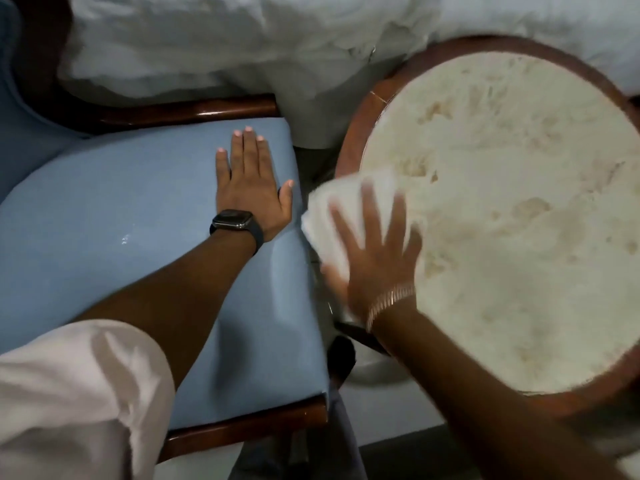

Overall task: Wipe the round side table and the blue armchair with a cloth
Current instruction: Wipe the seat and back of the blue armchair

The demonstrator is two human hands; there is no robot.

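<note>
Head view, wide and steep, looking down. Largest in frame: round side table [512,216], pale mottled stone worktop inside a reddish wooden rim, filling the right half. Next in size: blue armchair [138,237], seat cushion bare, dark wooden frame showing at the front and back edges, standing just beside the table with a narrow gap between. Behind both, rumpled white bedding [242,43] along the top.

Then the arms. Left hand [251,188] flat and fully spread, palm down on the right part of the seat cushion, holding nothing, apparently bracing; dark watch [235,225] on that wrist, pale rolled sleeve [69,393] at lower left. Right hand [375,251] blurred, fingers splayed wide, pressing down on a white cloth [332,223] at the left edge of the worktop, partly overhanging the rim toward the gap; pinned under the palm rather than gripped in a fist. Thin bracelet [388,303] on that wrist.

Progress, as a judgement only: table wipe under way, near its left edge. Impossible to tell from the mottled surface how much is already clean. Armchair apparently not yet wiped, cloth nowhere on it, small pale specks [124,239] visible on the cushion. Likely left: rest of the worktop, then the chair.
</note>
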